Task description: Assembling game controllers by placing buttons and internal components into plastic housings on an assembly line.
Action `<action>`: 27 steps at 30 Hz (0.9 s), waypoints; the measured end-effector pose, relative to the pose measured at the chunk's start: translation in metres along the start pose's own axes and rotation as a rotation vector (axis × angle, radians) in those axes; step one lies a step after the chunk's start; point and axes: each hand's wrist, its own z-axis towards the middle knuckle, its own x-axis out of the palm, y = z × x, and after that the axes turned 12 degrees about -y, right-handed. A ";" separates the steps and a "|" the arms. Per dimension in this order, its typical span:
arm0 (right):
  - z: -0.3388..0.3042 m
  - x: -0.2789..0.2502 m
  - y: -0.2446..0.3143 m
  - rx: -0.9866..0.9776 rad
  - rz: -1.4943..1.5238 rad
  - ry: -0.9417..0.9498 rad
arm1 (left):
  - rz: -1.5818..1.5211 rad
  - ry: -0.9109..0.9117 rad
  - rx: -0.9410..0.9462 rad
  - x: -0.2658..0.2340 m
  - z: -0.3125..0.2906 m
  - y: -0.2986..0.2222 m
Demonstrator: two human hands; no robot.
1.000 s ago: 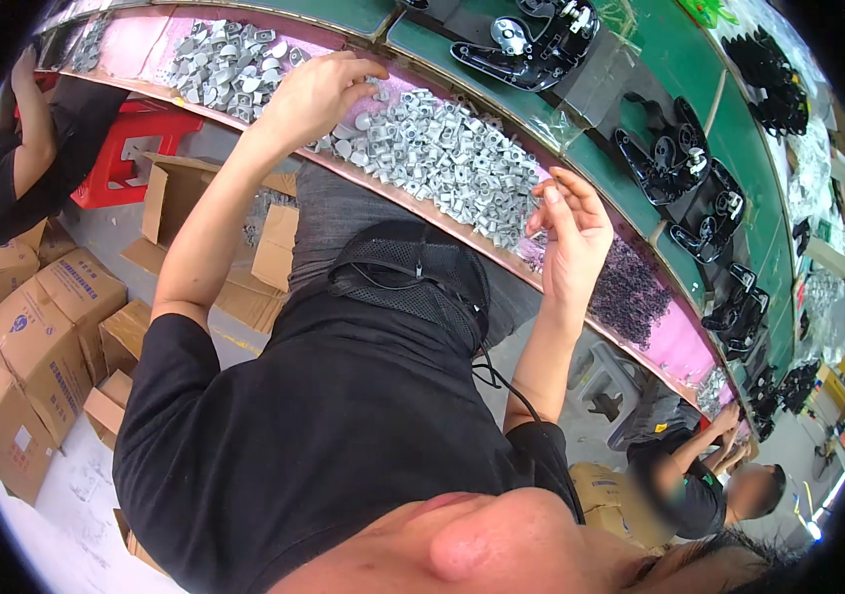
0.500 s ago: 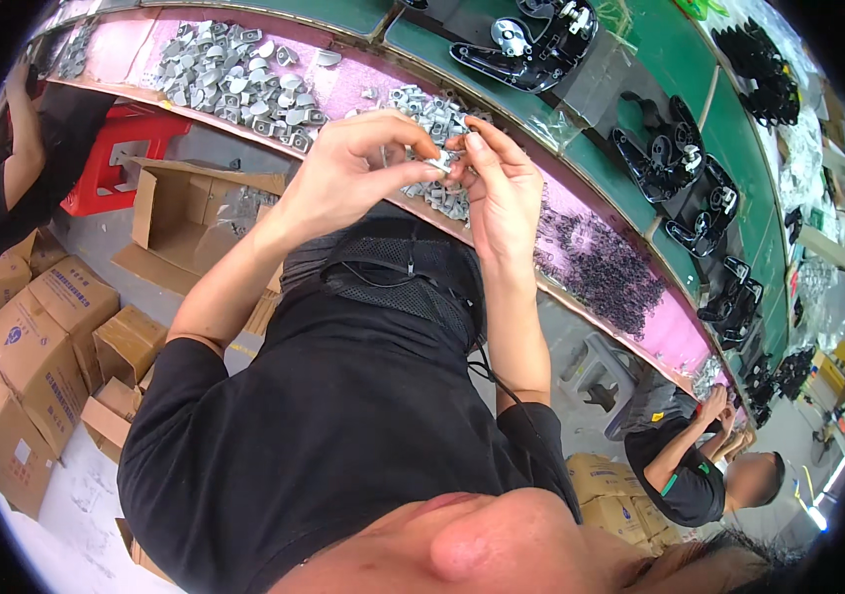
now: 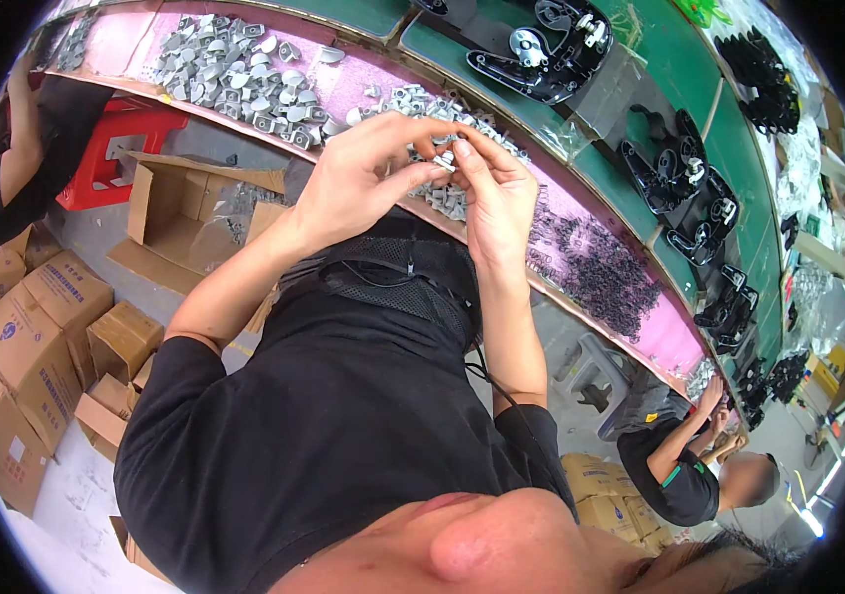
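Above the pink-covered bench edge, my left hand (image 3: 368, 173) pinches a small light-grey part (image 3: 445, 159) between thumb and fingers. My right hand (image 3: 500, 193) meets it there, its thumb and forefinger closed against the same part; whether they hold a second tiny piece is hidden. Behind the hands lies a heap of small grey parts (image 3: 422, 99), partly covered by them. To its left spreads a pile of larger grey cap-like pieces (image 3: 234, 74). A scatter of small black pieces (image 3: 606, 272) lies right of my right hand.
Past the bench, a green surface (image 3: 432, 42) carries black moulded assemblies (image 3: 541, 59). An open cardboard box (image 3: 170, 213), stacked cartons (image 3: 32, 337) and a red stool (image 3: 111, 153) stand at the left. A grey stool (image 3: 596, 381) and a seated co-worker (image 3: 675, 465) are at the right.
My right hand has tipped inward and its fingers have closed in on the part beside my left fingertips. The whole view has shifted slightly.
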 end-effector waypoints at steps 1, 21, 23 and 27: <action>0.000 0.001 -0.001 0.006 -0.005 -0.003 | 0.000 -0.003 -0.001 0.000 0.000 0.003; 0.043 0.090 -0.027 -0.450 -0.650 0.290 | -0.097 -0.138 -0.096 -0.088 -0.002 0.019; 0.061 0.108 -0.041 -1.003 -1.006 0.322 | -0.158 -0.225 -0.145 -0.100 -0.002 0.019; 0.090 0.146 -0.072 -1.172 -1.264 0.348 | -0.187 -0.290 -0.133 -0.115 -0.004 0.024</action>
